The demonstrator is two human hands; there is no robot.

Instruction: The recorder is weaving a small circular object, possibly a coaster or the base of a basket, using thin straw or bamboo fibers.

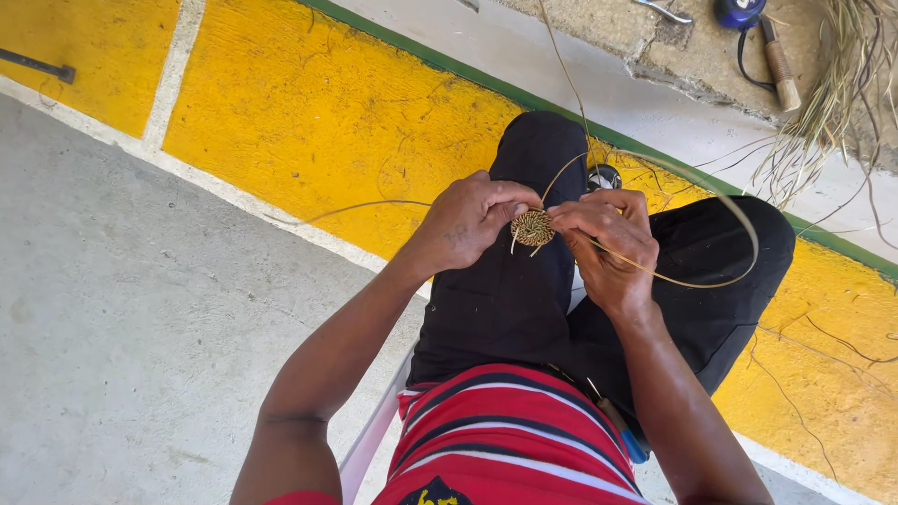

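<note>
So the person is sitting on what looks like a white plastic chair (369,440), knees apart, with both hands meeting right over the lap in the black trousers (510,299). Between the hands sits a small round coiled disc of tan woven grass fibre (532,227), the start of a coil, held just above the left thigh.

The left hand (468,220) pinches the disc's left edge, thumb on top and fingers tucked behind, which keeps it flat and facing up so the face of the coil stays in sight. The right hand (606,234) is closed at the right edge, fingertips touching the disc and gripping a long thin pale fibre strand (739,220). That strand swings out in a wide loop over the right knee and comes back to the hand, probably so the slack stays clear and doesn't kink. Another thin strand trails off leftward across the yellow painted floor band (309,122).

Whether there's a needle in the right fingers I can't tell, it's too small to make out.

A loose bundle of dried straw-coloured grass (832,84) lies up at the top right, well apart from the hands, next to a wooden-handled tool (779,56). Grey concrete floor (122,309) is on the left.
</note>
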